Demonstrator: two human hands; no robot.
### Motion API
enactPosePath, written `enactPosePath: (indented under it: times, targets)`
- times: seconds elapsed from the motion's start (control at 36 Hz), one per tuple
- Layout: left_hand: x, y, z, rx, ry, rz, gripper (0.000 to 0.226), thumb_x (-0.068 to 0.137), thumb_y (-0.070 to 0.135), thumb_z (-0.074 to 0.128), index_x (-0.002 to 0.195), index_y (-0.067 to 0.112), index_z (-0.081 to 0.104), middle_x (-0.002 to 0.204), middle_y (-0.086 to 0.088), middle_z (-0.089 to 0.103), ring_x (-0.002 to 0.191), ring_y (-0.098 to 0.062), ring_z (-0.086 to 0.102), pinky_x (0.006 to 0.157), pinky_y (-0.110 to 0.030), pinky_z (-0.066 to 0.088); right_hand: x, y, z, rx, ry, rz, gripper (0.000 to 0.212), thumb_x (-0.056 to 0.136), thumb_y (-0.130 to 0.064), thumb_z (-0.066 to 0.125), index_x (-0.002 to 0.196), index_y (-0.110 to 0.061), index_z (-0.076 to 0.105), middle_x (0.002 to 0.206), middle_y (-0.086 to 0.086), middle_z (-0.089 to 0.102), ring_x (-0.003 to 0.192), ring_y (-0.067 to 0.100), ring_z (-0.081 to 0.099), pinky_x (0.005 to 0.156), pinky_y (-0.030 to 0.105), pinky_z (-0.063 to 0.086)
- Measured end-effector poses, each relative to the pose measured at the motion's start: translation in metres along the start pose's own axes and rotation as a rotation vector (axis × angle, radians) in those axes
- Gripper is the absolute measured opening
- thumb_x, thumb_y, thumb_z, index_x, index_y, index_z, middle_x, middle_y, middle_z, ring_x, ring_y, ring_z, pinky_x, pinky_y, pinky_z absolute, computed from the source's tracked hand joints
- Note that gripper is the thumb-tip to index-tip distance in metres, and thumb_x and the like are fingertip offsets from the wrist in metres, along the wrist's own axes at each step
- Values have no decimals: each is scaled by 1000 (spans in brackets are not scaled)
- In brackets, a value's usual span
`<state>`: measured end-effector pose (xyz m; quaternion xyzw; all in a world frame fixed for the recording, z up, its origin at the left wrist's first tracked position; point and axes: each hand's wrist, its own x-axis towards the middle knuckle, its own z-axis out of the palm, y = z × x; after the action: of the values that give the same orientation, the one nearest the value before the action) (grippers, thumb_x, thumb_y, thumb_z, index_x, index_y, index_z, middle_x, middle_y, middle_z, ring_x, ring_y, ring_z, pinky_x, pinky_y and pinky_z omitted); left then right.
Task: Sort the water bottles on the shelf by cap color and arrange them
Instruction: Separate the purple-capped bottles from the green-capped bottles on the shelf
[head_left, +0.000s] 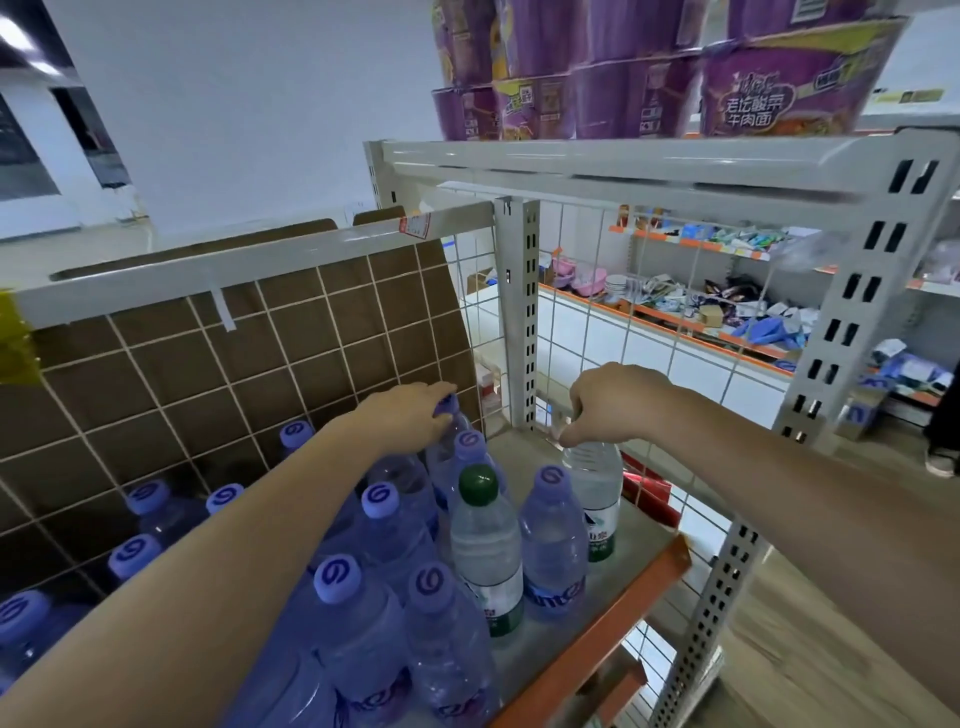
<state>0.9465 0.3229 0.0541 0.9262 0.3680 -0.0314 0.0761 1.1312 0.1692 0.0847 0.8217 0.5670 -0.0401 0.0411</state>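
Several blue-capped water bottles (337, 613) crowd the shelf board (602, 597) from the left to the middle. One green-capped bottle (483, 540) stands upright among them near the front. My left hand (415, 410) grips the cap of a blue-capped bottle (447, 415) at the back, against the wire grid. My right hand (618, 402) pinches the top of a clear bottle with a green label (597, 493) at the shelf's right end; its cap is hidden under my fingers.
A wire grid panel (218, 374) with brown cardboard behind closes the back of the shelf. A perforated metal post (524, 312) stands beside my right hand. Purple noodle cups (779, 78) sit on the shelf above. The orange front edge (613, 629) borders the board.
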Motion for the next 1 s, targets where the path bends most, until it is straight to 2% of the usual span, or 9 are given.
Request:
enactPosePath:
  times: [0.11,0.19,0.25,0.33,0.47,0.56,0.67,0.83,1.0]
  targets:
    - [-17,8,-11,-20,127,-4,47,97,36,44,141,22,37,138,-6,48,120,-26,50,100,-43,41,-6,-1,-3,-17,-13,38,42,81,-54,64,67,-19,46,65,-2,48,73,22,56,57,21,36]
    - [-35,21,-24,-56,177,50,25,96,42,45,104,21,56,100,-1,62,88,-19,59,80,-36,49,-9,-3,-4,-16,-21,45,44,82,-54,65,66,-18,44,65,-1,49,72,21,57,57,21,37]
    - [-49,36,-31,-113,125,106,36,93,52,45,90,19,58,84,3,60,79,-16,58,73,-32,49,-11,-5,-4,-9,-18,52,47,83,-54,65,65,-17,44,63,0,50,71,21,58,56,21,36]
    - [-71,60,-36,-103,-49,141,52,83,69,46,96,20,60,82,9,56,76,-8,55,70,-27,45,-13,-6,-3,-1,-8,60,48,84,-54,64,64,-16,43,64,1,50,71,22,58,56,21,37]
    - [-88,76,-17,-101,-219,133,32,83,61,57,87,31,45,75,11,46,66,-6,46,58,-20,36,-15,-3,8,10,69,65,48,87,-57,55,65,-17,41,67,-1,47,75,22,54,54,22,35]
    - [-91,76,-5,-36,-104,130,38,88,53,56,99,18,47,76,5,45,73,-16,47,59,-27,37,-17,-1,17,25,142,61,45,89,-55,54,70,-16,43,72,-1,45,78,24,51,52,24,31]
    - [-99,77,-1,15,-1,99,28,92,48,50,98,25,35,83,1,45,77,-20,45,66,-32,39,-19,0,20,90,192,72,35,88,-50,57,85,-15,52,80,1,49,80,25,51,52,24,29]
    - [-112,76,-20,-33,207,33,29,91,48,50,94,20,43,85,0,57,76,-24,56,67,-36,46,-26,3,7,114,243,61,34,90,-48,58,90,-16,47,91,5,54,81,26,50,64,28,36]
    - [-134,81,-68,-125,510,-22,23,91,42,52,94,19,48,79,1,58,76,-25,58,67,-35,48,-48,-10,-38,196,580,28,30,87,-42,62,97,-14,60,81,2,57,73,22,48,56,26,31]
